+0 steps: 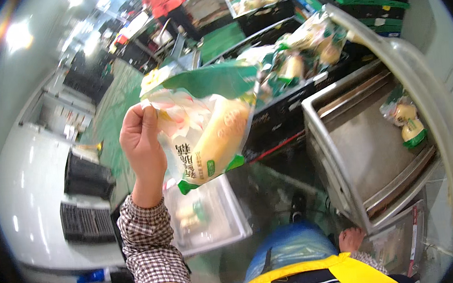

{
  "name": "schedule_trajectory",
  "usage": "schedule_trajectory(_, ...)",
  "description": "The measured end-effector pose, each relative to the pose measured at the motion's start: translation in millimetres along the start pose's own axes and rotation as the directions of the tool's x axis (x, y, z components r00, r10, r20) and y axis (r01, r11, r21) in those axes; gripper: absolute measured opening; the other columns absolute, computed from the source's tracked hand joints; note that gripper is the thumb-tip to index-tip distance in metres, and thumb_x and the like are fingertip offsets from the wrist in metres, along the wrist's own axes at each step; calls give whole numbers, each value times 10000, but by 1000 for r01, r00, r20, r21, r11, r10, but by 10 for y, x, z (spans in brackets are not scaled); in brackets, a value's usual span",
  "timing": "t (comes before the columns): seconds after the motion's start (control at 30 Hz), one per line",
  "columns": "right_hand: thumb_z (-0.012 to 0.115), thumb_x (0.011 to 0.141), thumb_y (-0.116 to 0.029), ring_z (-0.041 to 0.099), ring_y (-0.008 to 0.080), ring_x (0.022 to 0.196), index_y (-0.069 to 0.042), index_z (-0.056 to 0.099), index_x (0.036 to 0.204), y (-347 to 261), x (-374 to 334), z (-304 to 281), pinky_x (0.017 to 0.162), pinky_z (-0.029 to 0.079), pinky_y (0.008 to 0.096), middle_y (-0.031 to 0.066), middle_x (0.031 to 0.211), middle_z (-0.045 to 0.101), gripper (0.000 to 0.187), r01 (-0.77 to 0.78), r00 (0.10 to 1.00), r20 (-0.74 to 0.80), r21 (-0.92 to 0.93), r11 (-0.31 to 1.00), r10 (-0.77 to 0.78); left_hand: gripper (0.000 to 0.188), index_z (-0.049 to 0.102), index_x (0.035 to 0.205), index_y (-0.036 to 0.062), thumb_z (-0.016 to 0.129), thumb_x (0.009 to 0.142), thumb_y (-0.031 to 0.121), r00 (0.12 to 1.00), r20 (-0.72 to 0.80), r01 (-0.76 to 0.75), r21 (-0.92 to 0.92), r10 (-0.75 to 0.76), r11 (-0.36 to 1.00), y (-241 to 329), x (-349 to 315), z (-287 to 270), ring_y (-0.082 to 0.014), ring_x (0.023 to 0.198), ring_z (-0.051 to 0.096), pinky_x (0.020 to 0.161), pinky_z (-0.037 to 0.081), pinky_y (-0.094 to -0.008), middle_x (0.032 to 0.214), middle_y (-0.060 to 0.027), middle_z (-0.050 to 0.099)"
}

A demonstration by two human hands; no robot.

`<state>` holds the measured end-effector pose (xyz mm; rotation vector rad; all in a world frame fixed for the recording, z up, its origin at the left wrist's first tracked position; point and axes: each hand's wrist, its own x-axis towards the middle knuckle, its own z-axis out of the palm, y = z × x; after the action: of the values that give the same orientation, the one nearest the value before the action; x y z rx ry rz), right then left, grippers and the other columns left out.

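My left hand is raised and pinches the top corner of a clear plastic bag of lotus root. The bag hangs tilted, with green at its bottom corners and a pale root piece inside. Low on the right, my right hand is beside the front corner of a metal vacuum sealer, its fingers loosely bent and apart, with nothing seen in them. The sealer's curved clear lid is raised. Another bag of lotus root lies at the right side of the sealer's chamber.
A black crate heaped with bagged roots stands beyond the sealer. Below my left hand, a white tub holds a bag. A clear bin is under the sealer. Black crates sit left; a person in red stands far off.
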<state>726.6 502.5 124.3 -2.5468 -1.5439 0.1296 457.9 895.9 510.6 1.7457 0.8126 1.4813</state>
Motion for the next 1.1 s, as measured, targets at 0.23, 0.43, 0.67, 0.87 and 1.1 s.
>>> schedule_trajectory(0.23, 476, 823, -244, 513, 308, 812, -28, 607, 702, -13, 56, 124, 818, 347, 448, 122, 762, 582, 280, 84, 990, 115, -68, 994, -76, 155, 572, 989, -2, 489, 890, 83, 985, 14, -150, 568, 173, 809, 1341, -1452, -1420, -209, 898, 586, 826, 477, -340, 997, -131, 599)
schedule_trajectory(0.43, 457, 849, -261, 525, 280, 817, -47, 616, 730, 23, 15, 171, 808, 350, 440, 97, 789, 596, 292, 113, 982, 162, -102, 988, -95, 275, 502, 885, -12, 508, 863, 262, 961, -165, -101, 537, 222, 838, 2246, -2676, -1951, -301, 937, 548, 920, 407, -465, 906, -179, 561)
schedule_trajectory(0.67, 369, 886, -289, 538, 311, 868, -63, 631, 837, 123, 4, 253, 793, 380, 457, 126, 882, 622, 349, 99, 975, 214, -192, 977, -56, 179, 532, 757, -8, 527, 845, 147, 882, -462, 348, 510, -90, 787, 2209, -4019, -2247, -238, 798, 567, 857, 425, -435, 757, -118, 577)
schedule_trajectory(0.87, 331, 901, -284, 540, 329, 901, -60, 622, 892, -32, 118, 186, 793, 394, 474, 152, 905, 613, 367, 137, 938, 345, -317, 938, -20, 92, 577, 813, -24, 515, 853, 32, 528, -566, 803, 91, -633, 588, 1644, -5038, -2275, -155, 784, 577, 746, 454, -280, 785, -76, 608)
schedule_trajectory(1.1, 649, 697, -75, 566, 329, 885, -52, 601, 911, -2144, 40, 363, 776, 463, 388, 145, 938, 602, 221, 631, 534, 216, 543, 555, -818, 122, 618, 824, -20, 559, 840, 86, 194, -533, 900, -237, -824, 365, 893, -5722, -2008, -63, 709, 531, 642, 430, -215, 763, -3, 601)
